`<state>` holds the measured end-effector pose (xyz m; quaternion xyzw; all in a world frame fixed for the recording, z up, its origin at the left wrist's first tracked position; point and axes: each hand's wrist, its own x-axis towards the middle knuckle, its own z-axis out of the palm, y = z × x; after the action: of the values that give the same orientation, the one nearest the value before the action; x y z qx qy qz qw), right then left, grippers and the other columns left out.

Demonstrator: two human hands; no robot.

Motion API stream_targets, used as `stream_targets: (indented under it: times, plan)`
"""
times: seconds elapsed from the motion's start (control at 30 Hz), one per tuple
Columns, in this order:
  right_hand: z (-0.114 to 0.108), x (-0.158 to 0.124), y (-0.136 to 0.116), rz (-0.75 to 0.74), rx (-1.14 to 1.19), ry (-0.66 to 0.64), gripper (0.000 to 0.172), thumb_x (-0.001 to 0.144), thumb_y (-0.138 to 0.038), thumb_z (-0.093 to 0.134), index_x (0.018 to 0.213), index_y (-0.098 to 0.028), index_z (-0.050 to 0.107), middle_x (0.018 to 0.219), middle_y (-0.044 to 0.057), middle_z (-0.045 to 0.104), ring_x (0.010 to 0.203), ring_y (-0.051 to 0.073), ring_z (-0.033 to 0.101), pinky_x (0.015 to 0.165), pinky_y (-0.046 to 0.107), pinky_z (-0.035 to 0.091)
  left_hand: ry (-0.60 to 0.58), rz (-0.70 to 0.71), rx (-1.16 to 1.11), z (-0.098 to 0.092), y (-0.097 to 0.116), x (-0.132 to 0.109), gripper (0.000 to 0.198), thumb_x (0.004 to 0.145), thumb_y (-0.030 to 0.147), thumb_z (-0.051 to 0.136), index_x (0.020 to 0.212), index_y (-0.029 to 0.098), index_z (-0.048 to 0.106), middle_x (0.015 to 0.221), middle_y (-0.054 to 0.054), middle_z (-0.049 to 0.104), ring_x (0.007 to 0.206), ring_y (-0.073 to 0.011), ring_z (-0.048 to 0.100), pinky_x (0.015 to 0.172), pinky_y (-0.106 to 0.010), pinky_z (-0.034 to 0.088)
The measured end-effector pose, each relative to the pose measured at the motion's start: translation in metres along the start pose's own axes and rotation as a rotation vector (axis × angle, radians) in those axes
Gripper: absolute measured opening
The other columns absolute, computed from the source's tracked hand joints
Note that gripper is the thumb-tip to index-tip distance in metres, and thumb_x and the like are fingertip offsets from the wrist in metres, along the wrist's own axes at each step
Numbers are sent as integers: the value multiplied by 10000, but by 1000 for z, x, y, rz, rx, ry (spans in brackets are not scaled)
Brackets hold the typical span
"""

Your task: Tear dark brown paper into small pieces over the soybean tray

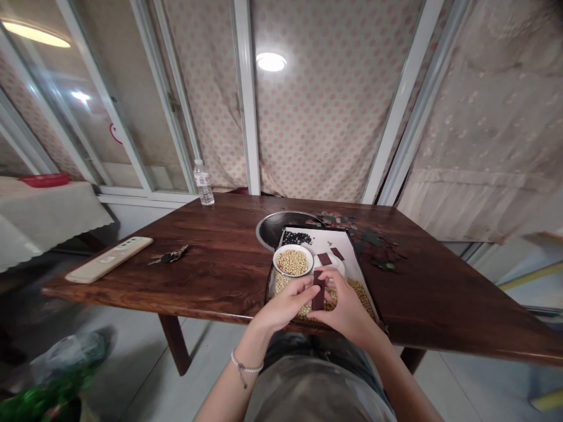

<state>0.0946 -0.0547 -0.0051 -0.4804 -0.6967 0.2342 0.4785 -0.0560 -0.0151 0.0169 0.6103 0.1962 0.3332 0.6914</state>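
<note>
Over the near part of a black-rimmed tray (349,249), I hold a flat dark brown rectangular piece (318,298) upright between both hands. My left hand (285,303) pinches its left side, thumb across the front. My right hand (345,308) curves around the right side, with fingertips at the top edge and the thumb low down. Just beyond my left hand is a white bowl (293,261) full of yellowish beans. Two similar brown pieces (324,259) lie behind my right hand, by a white dish (338,266) partly hidden by it. Loose yellowish beans (361,296) cover the tray's near end.
Black beans (297,238) lie at the tray's far left corner. Behind it sits a round metal pan (268,231). Dark green and brown flat pieces (373,240) are scattered to the right. Keys (172,255), a phone (109,259) and a water bottle (203,184) occupy the left side.
</note>
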Motion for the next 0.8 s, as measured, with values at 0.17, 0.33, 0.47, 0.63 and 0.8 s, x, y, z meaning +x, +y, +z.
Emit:
stream_targets:
  times: [0.17, 0.33, 0.47, 0.63, 0.8]
  plan:
    - [1, 0, 2, 33, -6, -39, 554, 605, -182, 724, 1069, -237, 427, 1273, 80, 462, 1111, 239, 511, 918, 413, 449, 69, -9, 22, 2, -3, -1, 345, 813, 287, 590, 1135, 162, 602, 1020, -74, 671, 941, -202, 603, 923, -332, 399]
    - [2, 0, 3, 54, -7, -47, 546, 612, -171, 716, 1062, -239, 415, 1259, 74, 475, 1075, 226, 534, 917, 409, 446, -2, -8, 30, 5, 2, -3, 332, 809, 231, 584, 1131, 150, 582, 929, -61, 676, 865, -177, 611, 837, -297, 438]
    - [1, -1, -1, 56, -3, -73, 543, 602, -199, 733, 1048, -237, 425, 1252, 78, 480, 1058, 229, 545, 893, 405, 467, -34, 14, 60, 2, -3, -2, 311, 803, 181, 566, 1111, 142, 582, 903, -58, 673, 841, -168, 615, 806, -286, 449]
    - [-10, 3, 3, -38, -153, 174, 576, 715, -295, 668, 1224, -218, 408, 1256, 109, 498, 1175, 265, 471, 993, 467, 382, 113, 40, -18, -1, -8, 2, 302, 779, 184, 587, 1076, 129, 592, 892, -74, 683, 865, -200, 625, 827, -317, 440]
    - [-18, 11, 26, -78, -412, 234, 524, 829, -220, 476, 1335, -188, 343, 1327, 153, 457, 1240, 297, 418, 998, 524, 361, 321, 75, -153, -1, -4, 5, 339, 770, 231, 616, 1089, 130, 565, 894, -81, 691, 835, -201, 647, 850, -335, 431]
